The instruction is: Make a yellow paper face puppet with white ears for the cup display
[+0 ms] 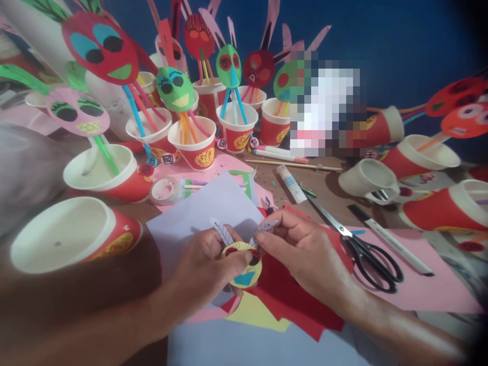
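Between my hands is a small round yellow paper face (244, 278) with dark red and black eyes and a blue mouth. My left hand (213, 254) grips it, thumb across the front near one eye. A white paper ear (222, 231) with a leaf-like drawn pattern stands up from its left top. My right hand (301, 241) pinches a second white paper ear (269, 223) at the face's right top; whether that ear is fixed on, I cannot tell. Under the hands lie a pale lavender sheet (179, 223), red paper (305, 300) and a yellow scrap (263, 315).
Red-and-white paper cups (198, 157) holding paper faces on coloured straws line the back. Black-handled scissors (375, 259) and a marker (396, 244) lie on pink paper at right. A glue stick (292, 184), a mug (368, 178) and a small round tub (166, 191) stand or lie nearby.
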### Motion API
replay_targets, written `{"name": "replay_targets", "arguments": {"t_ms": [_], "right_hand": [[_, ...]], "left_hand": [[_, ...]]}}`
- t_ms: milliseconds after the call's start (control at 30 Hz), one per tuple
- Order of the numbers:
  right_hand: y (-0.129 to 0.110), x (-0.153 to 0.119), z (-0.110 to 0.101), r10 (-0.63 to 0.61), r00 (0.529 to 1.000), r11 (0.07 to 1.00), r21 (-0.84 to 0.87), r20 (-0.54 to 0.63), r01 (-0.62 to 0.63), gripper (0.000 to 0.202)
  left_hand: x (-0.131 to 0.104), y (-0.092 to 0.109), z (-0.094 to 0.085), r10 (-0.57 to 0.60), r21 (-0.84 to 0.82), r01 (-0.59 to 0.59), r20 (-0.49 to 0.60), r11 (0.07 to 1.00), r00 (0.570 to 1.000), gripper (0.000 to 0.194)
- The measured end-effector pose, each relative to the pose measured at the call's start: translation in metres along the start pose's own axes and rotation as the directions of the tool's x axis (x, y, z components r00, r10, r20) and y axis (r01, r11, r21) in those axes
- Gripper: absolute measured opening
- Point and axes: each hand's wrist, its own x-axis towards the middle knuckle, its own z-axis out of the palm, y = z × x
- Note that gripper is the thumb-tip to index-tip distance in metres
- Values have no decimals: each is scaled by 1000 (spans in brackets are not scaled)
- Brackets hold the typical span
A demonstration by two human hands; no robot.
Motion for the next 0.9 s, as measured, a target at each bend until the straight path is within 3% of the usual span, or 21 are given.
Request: {"name": "replay_targets", "arguments": {"t_ms": [167,900], "right_hand": [[3,-1,0,-22,1000,1000,-4,9,22,8],[2,-2,2,-20,1000,1000,-19,-14,20,7]], "left_hand": [[-1,3,3,3,3,-3,-43,1000,999,18],[0,2,2,-2,-70,2,-1,998,1000,21]]}}
